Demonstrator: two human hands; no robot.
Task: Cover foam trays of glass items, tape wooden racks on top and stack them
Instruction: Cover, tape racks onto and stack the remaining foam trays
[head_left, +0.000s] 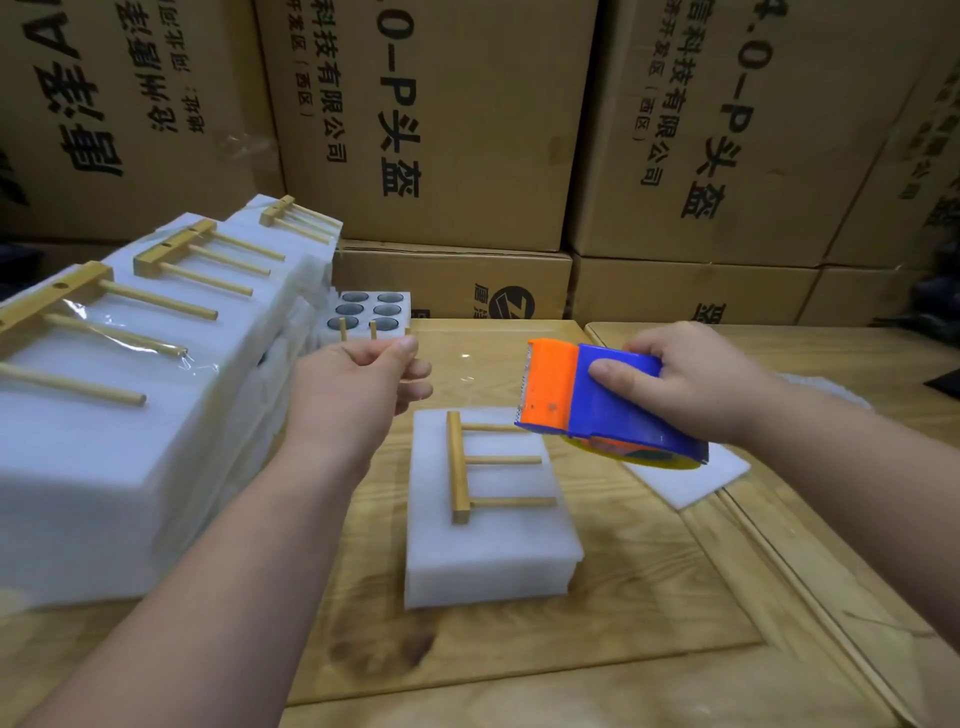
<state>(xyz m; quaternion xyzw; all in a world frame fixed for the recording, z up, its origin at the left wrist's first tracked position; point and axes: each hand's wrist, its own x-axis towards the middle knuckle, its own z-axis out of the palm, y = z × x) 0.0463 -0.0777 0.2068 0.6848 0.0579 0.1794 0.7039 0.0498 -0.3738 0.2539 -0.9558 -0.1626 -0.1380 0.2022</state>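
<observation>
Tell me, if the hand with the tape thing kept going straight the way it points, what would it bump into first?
Probably the left hand. The right hand aims the tape dispenser leftward above the covered foam tray, and the left hand's fingers sit nearest in that line, though depth is hard to judge.

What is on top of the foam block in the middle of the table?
A wooden rack lies flat on the foam block. The tape dispenser hides its upper right corner.

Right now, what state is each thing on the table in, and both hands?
Left hand: fingers curled, pinching; what it holds cannot be told.
Right hand: grips the tape dispenser, held above the table.
Centre foam tray: covered, wooden rack lying on top.
Stacked trays: covered, racks on top.
Rear tray: uncovered, dark round items showing.
</observation>
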